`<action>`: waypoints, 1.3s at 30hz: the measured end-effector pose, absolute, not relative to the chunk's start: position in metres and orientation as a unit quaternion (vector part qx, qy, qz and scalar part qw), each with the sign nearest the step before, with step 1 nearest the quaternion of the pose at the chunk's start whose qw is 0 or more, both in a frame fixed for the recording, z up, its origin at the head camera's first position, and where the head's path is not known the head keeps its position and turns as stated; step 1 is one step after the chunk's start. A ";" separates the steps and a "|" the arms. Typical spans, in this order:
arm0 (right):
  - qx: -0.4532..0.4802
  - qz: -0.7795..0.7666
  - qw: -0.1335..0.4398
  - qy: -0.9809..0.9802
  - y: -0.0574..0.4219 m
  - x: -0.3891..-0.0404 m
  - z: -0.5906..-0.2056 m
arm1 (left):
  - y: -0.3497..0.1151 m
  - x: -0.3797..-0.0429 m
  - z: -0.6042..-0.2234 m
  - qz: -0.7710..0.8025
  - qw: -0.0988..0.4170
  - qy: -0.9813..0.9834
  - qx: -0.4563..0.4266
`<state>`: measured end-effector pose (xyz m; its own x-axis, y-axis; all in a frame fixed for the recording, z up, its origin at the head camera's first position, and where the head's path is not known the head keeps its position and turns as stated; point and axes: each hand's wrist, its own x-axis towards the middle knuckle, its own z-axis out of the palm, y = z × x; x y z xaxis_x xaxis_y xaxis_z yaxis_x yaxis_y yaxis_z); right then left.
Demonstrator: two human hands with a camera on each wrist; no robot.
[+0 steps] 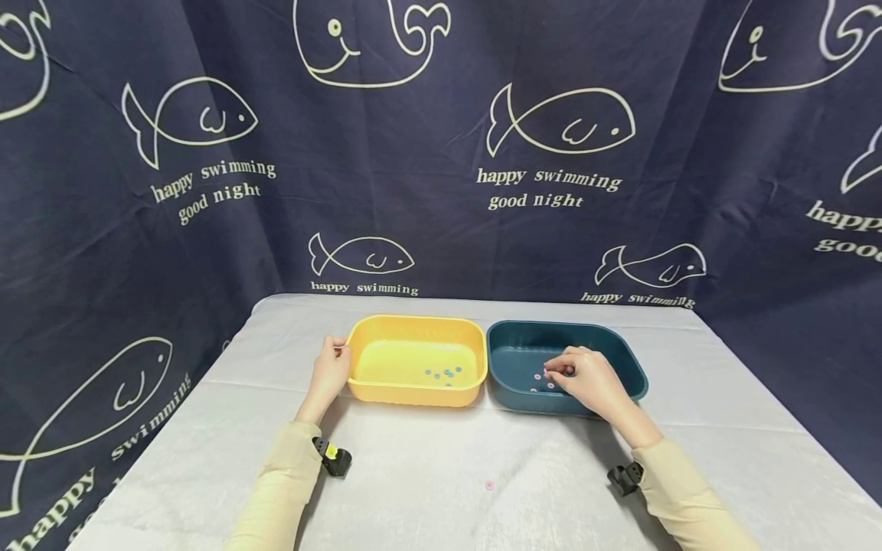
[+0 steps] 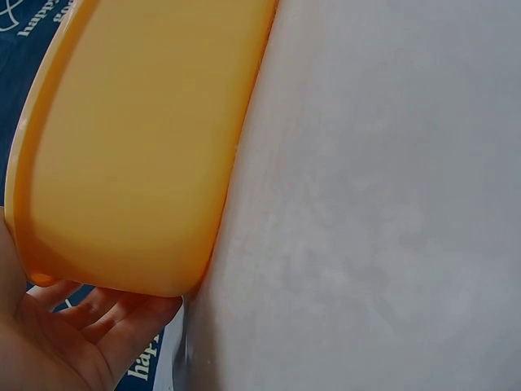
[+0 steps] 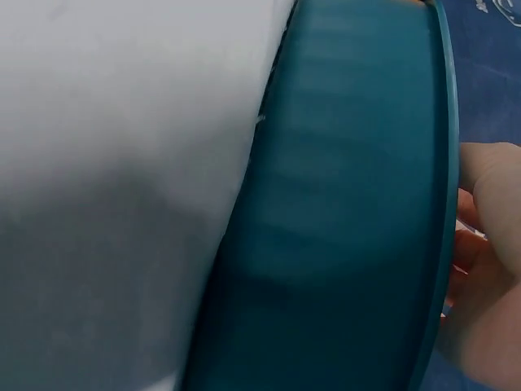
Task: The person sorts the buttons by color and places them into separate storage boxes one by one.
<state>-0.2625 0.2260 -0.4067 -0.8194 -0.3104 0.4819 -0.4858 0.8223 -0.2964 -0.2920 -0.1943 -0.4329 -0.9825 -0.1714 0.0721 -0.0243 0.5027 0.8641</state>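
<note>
My left hand [image 1: 331, 369] grips the left end of a yellow plastic tub [image 1: 413, 394], thumb at the rim and fingers against the outer wall in the left wrist view. Several small blue discs [image 1: 437, 376] lie on that tub's floor, toward its right side. Over the dark teal tub [image 1: 537, 402], my right hand [image 1: 589, 376] pinches a small pink disc [image 1: 547, 372] between thumb and fingertips. Below those fingertips, several pink discs [image 1: 537, 376] lie in the teal tub. In the right wrist view the tub's wall hides the fingertips.
Both tubs stand side by side on a table with a pale cloth [image 1: 413, 474]. One pink disc [image 1: 489, 485] lies on the cloth in front of them. A dark blue curtain [image 1: 441, 214] with white fish drawings hangs behind and at both sides.
</note>
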 end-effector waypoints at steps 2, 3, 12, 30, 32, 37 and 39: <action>0.209 0.206 0.208 -0.933 0.228 -0.263 -0.407 | -0.195 -0.292 -0.433 -0.495 0.075 -0.864 0.056; 0.207 0.205 0.206 -0.934 0.229 -0.263 -0.407 | -0.195 -0.292 -0.434 -0.496 0.075 -0.864 0.055; 0.186 0.189 0.191 -0.945 0.238 -0.265 -0.407 | -0.195 -0.291 -0.432 -0.495 0.076 -0.864 0.054; 0.174 0.162 0.173 -0.956 0.252 -0.266 -0.405 | -0.195 -0.291 -0.431 -0.495 0.077 -0.864 0.050; 0.170 0.155 0.170 -0.958 0.254 -0.266 -0.405 | -0.195 -0.291 -0.431 -0.496 0.075 -0.864 0.051; 0.164 0.145 0.172 -0.960 0.257 -0.266 -0.404 | -0.195 -0.291 -0.432 -0.490 0.077 -0.867 0.050; 0.163 0.141 0.173 -0.961 0.259 -0.266 -0.404 | -0.195 -0.291 -0.432 -0.490 0.078 -0.867 0.050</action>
